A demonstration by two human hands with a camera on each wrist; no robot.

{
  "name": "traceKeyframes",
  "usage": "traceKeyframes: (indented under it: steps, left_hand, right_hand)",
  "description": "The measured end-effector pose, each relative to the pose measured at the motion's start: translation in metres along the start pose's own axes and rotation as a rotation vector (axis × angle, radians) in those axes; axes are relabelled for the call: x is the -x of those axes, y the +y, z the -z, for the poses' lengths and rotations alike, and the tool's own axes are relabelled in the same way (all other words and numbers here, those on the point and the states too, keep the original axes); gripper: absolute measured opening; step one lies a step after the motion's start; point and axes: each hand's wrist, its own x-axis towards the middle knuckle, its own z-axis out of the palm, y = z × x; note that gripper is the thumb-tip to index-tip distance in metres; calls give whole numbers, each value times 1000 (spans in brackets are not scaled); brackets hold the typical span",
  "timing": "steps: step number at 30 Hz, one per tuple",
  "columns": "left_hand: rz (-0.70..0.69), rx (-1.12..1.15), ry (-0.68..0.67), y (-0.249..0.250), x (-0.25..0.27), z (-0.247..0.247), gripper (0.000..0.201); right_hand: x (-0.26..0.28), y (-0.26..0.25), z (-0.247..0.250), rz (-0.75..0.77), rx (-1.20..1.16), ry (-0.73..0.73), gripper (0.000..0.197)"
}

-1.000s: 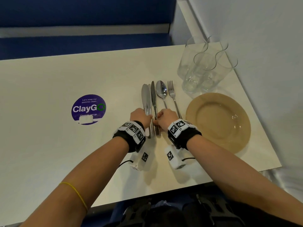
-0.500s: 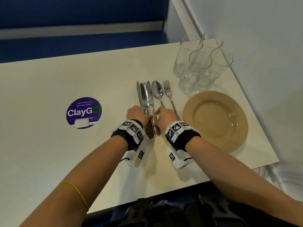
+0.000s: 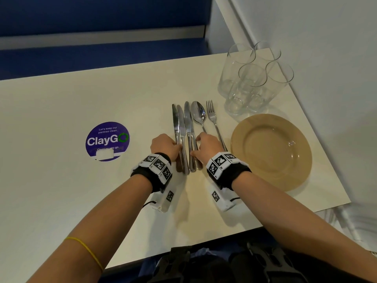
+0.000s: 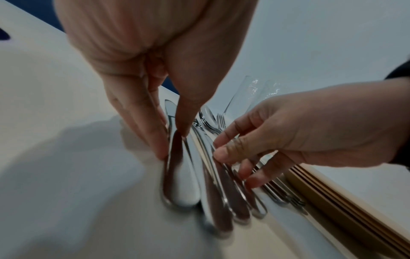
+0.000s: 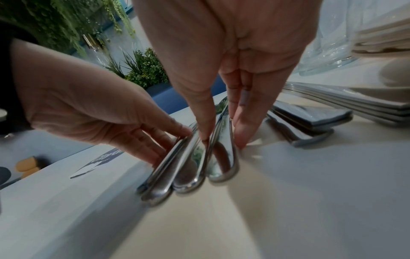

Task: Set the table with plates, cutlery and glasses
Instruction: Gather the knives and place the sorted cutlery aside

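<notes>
A bunch of steel knives [image 3: 184, 127] lies side by side on the white table [image 3: 61, 111], blades pointing away from me. My left hand [image 3: 171, 148] pinches the handles of the left knives [image 4: 175, 175] between thumb and fingers. My right hand [image 3: 199, 145] pinches the handle of the right knife [image 5: 224, 154] the same way. A narrow gap shows between the two groups. Just right of them lie a spoon [image 3: 197, 114] and a fork [image 3: 212, 115]. A stack of amber plates [image 3: 271, 152] sits further right, with several clear glasses [image 3: 251, 82] behind it.
A round purple ClayGo sticker [image 3: 107, 140] marks the table left of my hands. A pale wall [image 3: 326, 58] runs along the table's right edge, close to the plates and glasses. A blue bench [image 3: 91, 56] stands beyond the far edge.
The tightly bunched knives have fanned out into left and right groups as my hands drew slightly apart. Three blades now show where two showed before. Plates and glasses have not moved.
</notes>
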Motion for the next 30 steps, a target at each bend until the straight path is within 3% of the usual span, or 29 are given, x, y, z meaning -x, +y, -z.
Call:
traceKeyframes:
  steps: [4,8,13,23,30]
  left_hand:
    - [-1,45,27,-1,4,2,16]
    - [-28,45,19,1,8,-4,44]
    - [-31,53,5,7,5,-6,50]
    - [-54,-5,2,9,6,-4,47]
    - [-87,87,47,17,18,5,38]
  right_hand:
    - [-2,-1,0,-4,-8,8,43]
    - [-4,-1,1,10,4,17,45]
    - [-8,-2,5,37,34,25,42]
    - [-8,2,7,55,41,35,41]
    - [2,14,29,85,-78,203,35]
